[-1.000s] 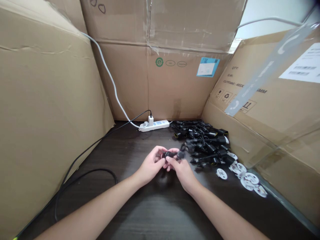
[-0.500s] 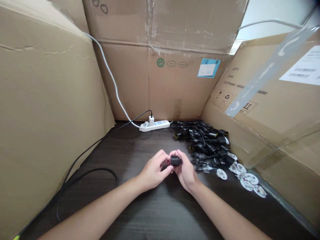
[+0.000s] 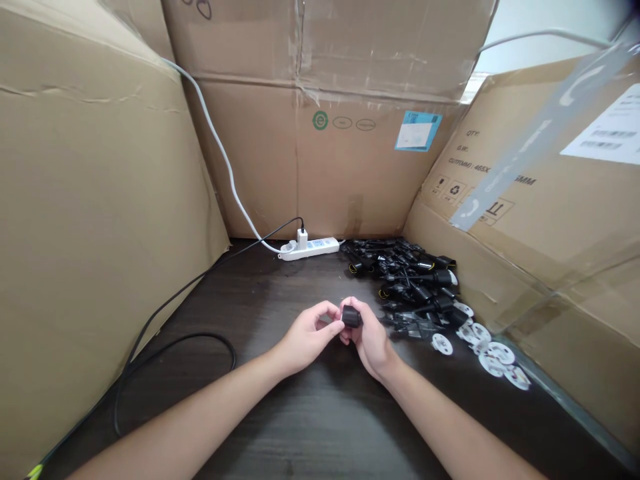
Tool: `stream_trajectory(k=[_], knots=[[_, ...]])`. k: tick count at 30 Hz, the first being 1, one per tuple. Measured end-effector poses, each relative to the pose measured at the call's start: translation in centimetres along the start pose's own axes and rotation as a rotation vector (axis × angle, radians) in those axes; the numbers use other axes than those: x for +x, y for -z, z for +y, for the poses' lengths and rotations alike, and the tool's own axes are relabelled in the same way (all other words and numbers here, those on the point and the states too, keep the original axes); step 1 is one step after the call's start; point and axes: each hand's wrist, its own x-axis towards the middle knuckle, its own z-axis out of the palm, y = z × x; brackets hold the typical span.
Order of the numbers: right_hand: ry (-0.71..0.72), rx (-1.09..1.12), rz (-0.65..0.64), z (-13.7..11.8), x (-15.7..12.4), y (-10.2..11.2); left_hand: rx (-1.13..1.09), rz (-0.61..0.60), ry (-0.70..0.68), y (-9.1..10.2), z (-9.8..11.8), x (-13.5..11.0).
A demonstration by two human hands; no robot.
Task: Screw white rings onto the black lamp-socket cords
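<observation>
Curling round a short, plain black cylinder [image 3: 352, 317], the right hand [image 3: 375, 344] holds it over the dark tabletop [image 3: 310, 430]; the left hand [image 3: 306, 339], fingers bent, meets its left end (pinching or not, I can't tell); both forearms [image 3: 220, 395] slant inward.

The dark table [image 3: 280, 427] is flanked by a left box [image 3: 100, 233], a back box [image 3: 250, 153] and a right box [image 3: 450, 260], all cardboard. The back box is marked with a blue label [image 3: 419, 131]. A white cable [image 3: 228, 167] is led down to a power strip [image 3: 320, 248], where a white adapter [image 3: 302, 239] with a black cable [image 3: 150, 325] is plugged in.
</observation>
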Motion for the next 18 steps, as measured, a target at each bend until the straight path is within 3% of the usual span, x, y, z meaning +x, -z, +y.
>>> stream_trajectory(k=[4,10,18], knots=[[0.002,-0.011,-0.006,0.1,0.0,0.0,-0.062,-0.035,0.089,0.2,-0.4,0.2],[-0.017,-0.035,-0.014,0.1,0.2,0.2,-0.174,-0.044,0.1,0.3,-0.6,0.4],[0.085,-0.255,-0.047,1.2,1.0,1.7,-0.266,-0.05,0.139,0.2,-0.5,0.4]])
